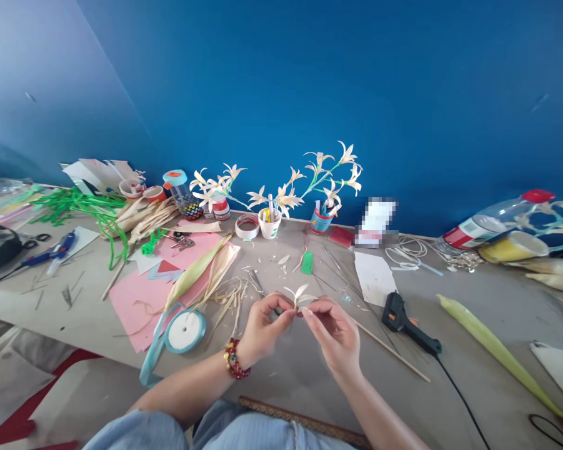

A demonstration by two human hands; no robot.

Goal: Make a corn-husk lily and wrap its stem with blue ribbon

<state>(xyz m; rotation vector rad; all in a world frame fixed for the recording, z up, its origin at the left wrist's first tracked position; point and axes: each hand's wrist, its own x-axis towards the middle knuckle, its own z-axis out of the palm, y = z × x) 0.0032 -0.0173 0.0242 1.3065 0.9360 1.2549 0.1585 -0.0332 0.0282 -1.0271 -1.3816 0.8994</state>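
1. Flower (300, 293), pale, is held upright between both hands: left hand (262, 325) pinching its base, right hand (336, 331) pinching it around four o'clock, though which part is hard to see.
2. Ribbon spool (185, 330) lies between its eight and nine o'clock, glue gun (411, 328) between three and four.
3. White cup (269, 230) stands at eleven o'clock.

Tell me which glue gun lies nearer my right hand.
The black glue gun, right of your right hand; the blue glue gun lies far left.
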